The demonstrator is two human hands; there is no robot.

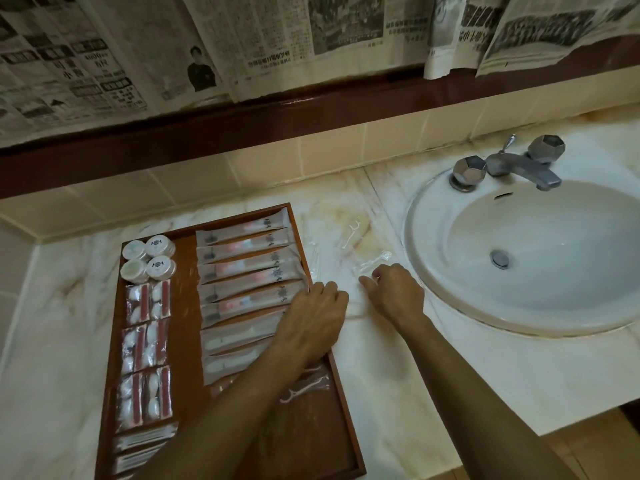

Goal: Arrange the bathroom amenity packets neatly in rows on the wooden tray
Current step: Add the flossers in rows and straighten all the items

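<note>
On wooden tray [188, 372]: four round tins [149, 259]; left grip [317, 315], right grip [394, 292] unclear.

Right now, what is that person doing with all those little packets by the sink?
A person is sorting hotel bathroom packets onto a wooden tray. Long packets already lie in a row, with small round tubs and cotton packets on the tray's left side. The left hand rests at the tray's right edge. The right hand reaches for clear floss pick packets lying loose on the counter beside the sink. One floss packet is already on the tray.
</note>
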